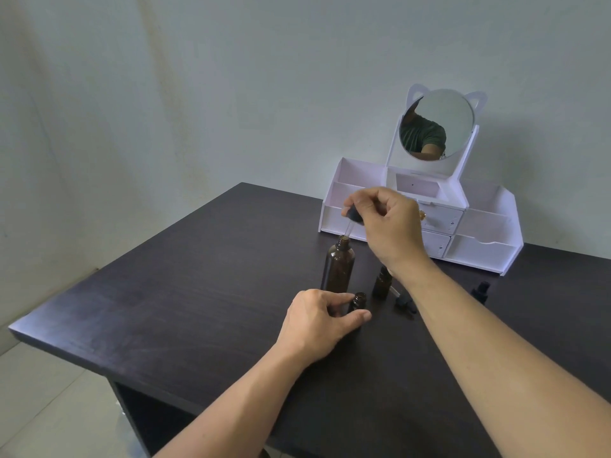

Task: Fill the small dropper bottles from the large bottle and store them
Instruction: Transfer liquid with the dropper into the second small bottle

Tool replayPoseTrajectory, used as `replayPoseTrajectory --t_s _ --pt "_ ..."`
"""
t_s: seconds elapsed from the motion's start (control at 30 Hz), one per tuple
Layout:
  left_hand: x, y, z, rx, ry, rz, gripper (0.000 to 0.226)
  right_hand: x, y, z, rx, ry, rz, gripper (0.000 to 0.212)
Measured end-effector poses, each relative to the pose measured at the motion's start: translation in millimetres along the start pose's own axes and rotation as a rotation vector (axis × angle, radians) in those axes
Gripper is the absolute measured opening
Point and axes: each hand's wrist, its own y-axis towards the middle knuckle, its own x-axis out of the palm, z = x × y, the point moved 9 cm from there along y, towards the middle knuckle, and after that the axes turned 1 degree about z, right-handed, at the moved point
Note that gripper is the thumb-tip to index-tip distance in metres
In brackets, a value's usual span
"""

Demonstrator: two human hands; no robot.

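Small amber glass dropper bottle (358, 300), mid-desk, is pinched by left hand (317, 325) while right hand (390, 223) grips black-bulbed glass pipette (352, 221) over tall amber bottle (339, 264); drips risk missing.

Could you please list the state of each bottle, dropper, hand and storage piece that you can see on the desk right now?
Large amber bottle: upright, uncapped.
Dropper: pinched by right hand, tip over the large bottle's mouth.
Small amber bottle: upright, open, held by left hand.
Second small bottle: upright, partly hidden.
Loose dropper cap: lying on the desk.
Black cap: standing alone.
White organizer: compartments look empty.
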Motion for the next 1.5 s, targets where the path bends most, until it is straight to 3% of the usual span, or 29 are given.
replayPoseTrajectory --t_s 0.33,0.63,0.97,1.33,1.5 --pt "1 0 -1 -0.012 -0.005 -0.001 0.059 -42 10 -55 -0.129 0.044 0.09 0.015" --pt "1 1 -3 -0.02 -0.001 0.006 0.058 -41 -17 -33 -0.004 -0.016 -0.047 0.016" --pt "1 2 -4 -0.015 0.02 0.008 0.059 -35 -35 -11 0.037 -0.033 -0.056 0.018" --pt "1 2 -4 -0.018 0.016 0.012 0.056 -29 -41 -12 -0.04 -0.072 -0.08 0.019" --pt "1 2 -6 -0.016 0.01 0.014 0.057 -35 -33 -16 -0.011 -0.017 -0.006 0.019"
